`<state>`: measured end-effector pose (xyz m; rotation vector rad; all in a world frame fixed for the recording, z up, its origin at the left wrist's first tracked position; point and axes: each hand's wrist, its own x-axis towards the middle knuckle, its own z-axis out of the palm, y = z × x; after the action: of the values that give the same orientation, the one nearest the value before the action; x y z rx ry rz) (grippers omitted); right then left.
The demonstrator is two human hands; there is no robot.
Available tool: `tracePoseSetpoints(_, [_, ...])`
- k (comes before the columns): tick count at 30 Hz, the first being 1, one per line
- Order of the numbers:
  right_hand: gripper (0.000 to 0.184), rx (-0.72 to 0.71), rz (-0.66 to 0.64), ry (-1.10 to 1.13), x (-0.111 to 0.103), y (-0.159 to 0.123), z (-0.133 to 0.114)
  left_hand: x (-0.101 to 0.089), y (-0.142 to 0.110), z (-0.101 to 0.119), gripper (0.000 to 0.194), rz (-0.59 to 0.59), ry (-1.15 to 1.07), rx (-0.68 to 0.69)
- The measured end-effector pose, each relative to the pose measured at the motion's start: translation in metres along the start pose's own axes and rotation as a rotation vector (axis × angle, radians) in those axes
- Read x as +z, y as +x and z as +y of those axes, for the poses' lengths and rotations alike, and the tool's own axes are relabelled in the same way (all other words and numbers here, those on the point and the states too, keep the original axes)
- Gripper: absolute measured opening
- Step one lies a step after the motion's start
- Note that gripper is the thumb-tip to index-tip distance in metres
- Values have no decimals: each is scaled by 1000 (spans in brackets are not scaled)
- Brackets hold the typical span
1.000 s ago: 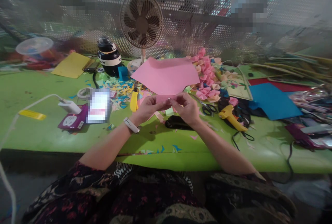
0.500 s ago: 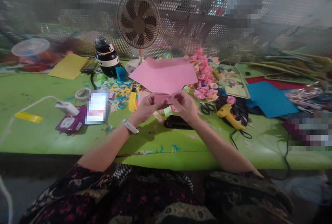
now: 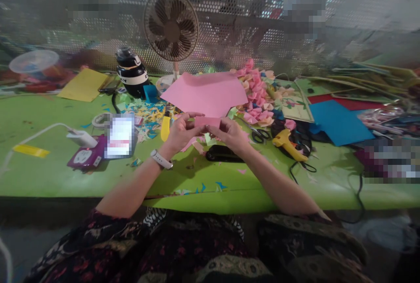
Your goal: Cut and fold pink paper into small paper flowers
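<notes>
Between my two hands is a small folded piece of pink paper (image 3: 207, 121), held up over the table. My left hand (image 3: 182, 132), with a white band on its wrist, pinches the left end. The right end is pinched by my right hand (image 3: 231, 134), and both thumbs meet at the lower edge. Behind them lies a large pink sheet (image 3: 206, 92). A black stapler-like object (image 3: 223, 154) rests on the table just below my right hand. Left of my left hand is a yellow-handled cutter (image 3: 165, 127).
Scissors (image 3: 260, 134) and a yellow glue gun (image 3: 290, 144) lie to the right. Folded pink paper pieces (image 3: 257, 95) are heaped behind. A fan (image 3: 171, 29), a black bottle (image 3: 133, 75), paper scraps (image 3: 149, 114), a phone (image 3: 120, 136) and a purple power socket (image 3: 87, 156) stand or lie leftward.
The fingers have shifted on the folded pink paper: my right hand's fingers have moved lower, and more of the paper's face shows. The whole view has moved slightly.
</notes>
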<state>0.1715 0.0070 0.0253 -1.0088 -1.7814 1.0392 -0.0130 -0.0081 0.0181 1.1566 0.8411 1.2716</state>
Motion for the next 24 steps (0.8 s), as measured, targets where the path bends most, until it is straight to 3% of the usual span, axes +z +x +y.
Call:
tracePoseSetpoints(5, [48, 39, -42, 55, -2, 4, 0, -1, 2, -1, 60, 29, -58, -53])
tracePoseSetpoints(12, [48, 70, -2, 57, -22, 9, 1, -4, 5, 3, 55, 134, -120, -58])
tracePoseSetpoints(24, [50, 7, -124, -68, -10, 5, 5, -2, -1, 6, 65, -1, 49, -165])
